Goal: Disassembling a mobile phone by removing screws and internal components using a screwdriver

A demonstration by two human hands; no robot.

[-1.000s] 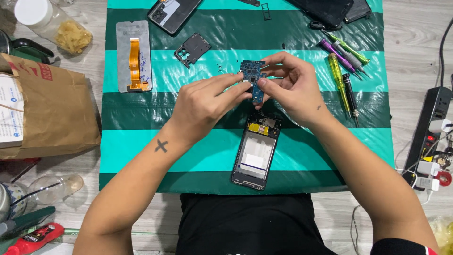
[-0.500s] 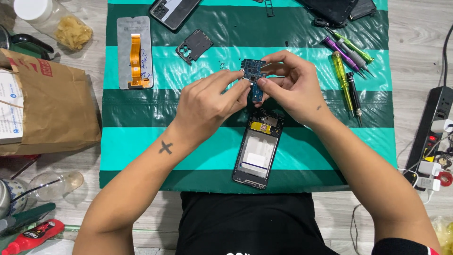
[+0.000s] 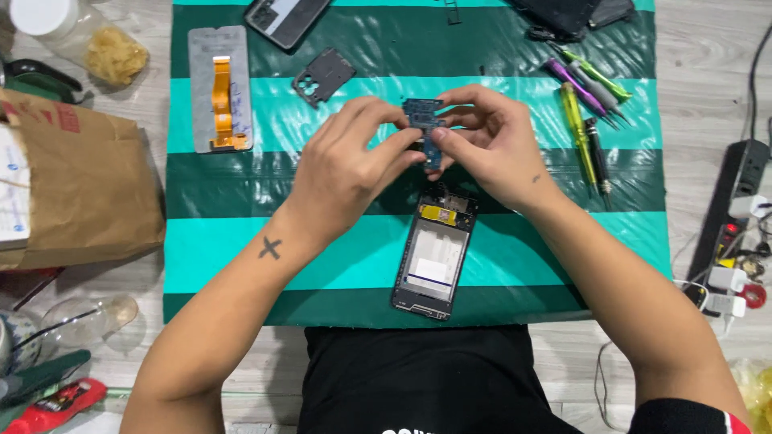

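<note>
Both hands hold a small dark-blue circuit board [image 3: 424,120] above a striped green mat [image 3: 225,241]. My left hand [image 3: 350,165] pinches its left side with thumb and fingers. My right hand [image 3: 490,141] grips its right side and top. Just below the hands lies an opened phone frame [image 3: 434,253] with a yellow part near its top end.
A grey screen panel with an orange flex cable [image 3: 219,88], a black cover plate [image 3: 323,76] and another phone [image 3: 285,18] lie at the mat's far side. Several screwdrivers [image 3: 583,112] are at the right. A brown paper bag [image 3: 76,189] stands left, a power strip [image 3: 736,201] right.
The hands and the board have stayed almost in place; the fingers shifted slightly on the board. The view moved a little.
</note>
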